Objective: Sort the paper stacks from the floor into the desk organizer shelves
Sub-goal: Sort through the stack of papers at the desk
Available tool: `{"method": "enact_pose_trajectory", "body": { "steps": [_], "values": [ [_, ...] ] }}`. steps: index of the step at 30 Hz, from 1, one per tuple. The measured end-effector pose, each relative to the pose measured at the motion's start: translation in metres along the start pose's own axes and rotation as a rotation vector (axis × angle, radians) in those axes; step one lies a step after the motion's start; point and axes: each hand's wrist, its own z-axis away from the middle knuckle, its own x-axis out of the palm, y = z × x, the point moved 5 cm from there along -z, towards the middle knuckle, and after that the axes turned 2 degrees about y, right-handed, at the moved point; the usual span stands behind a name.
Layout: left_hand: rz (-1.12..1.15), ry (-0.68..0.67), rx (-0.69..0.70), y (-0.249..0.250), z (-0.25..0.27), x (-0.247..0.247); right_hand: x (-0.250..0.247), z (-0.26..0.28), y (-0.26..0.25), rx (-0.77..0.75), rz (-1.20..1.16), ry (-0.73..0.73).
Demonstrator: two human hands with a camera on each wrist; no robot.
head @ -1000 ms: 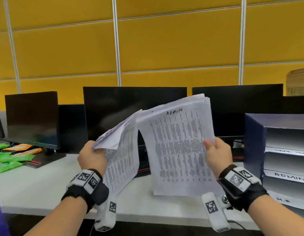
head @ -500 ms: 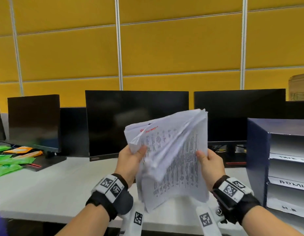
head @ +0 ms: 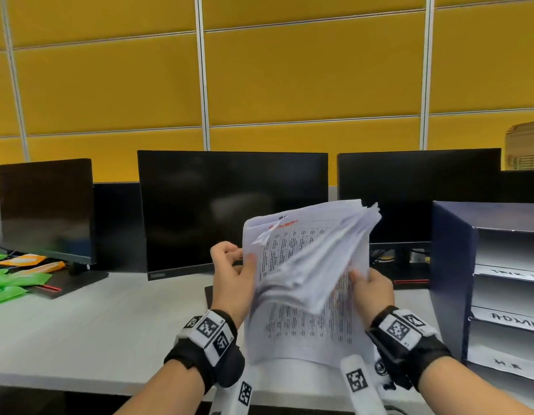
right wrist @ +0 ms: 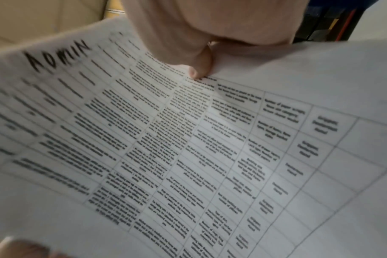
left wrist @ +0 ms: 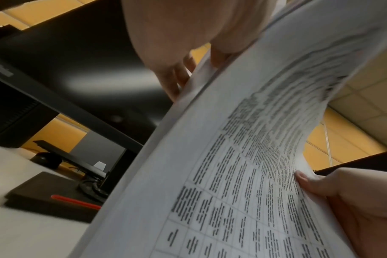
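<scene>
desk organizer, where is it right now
In the head view the desk organizer stands on the white desk at the far right, just right of the paper stack and the right hand.

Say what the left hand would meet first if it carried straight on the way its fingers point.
Probably the black monitor. The left hand, gripping the paper stack by its left edge, points up and forward at that screen, with nothing visible between. Depth is unclear.
</scene>
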Motion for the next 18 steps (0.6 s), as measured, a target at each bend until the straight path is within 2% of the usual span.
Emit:
{"method": "enact_pose_trajectory", "body": {
  "steps": [2, 6, 14, 18],
  "values": [
    [-0.009, 0.037, 0.085, 0.008, -0.002, -0.003, 0.002, -0.001, 0.003, 0.019, -0.018, -0.013],
    [-0.086, 0.027, 0.209, 0.024, -0.004, -0.002, 0.0, -0.002, 0.007, 0.034, -0.044, -0.029],
    [-0.175, 0.042, 0.363, 0.029, -0.007, 0.002, 0.001, 0.001, 0.014, 0.059, -0.099, -0.113],
    [-0.192, 0.023, 0.377, 0.03, -0.008, 0.003, -0.001, 0.001, 0.016, 0.04, -0.085, -0.121]
  ]
}}
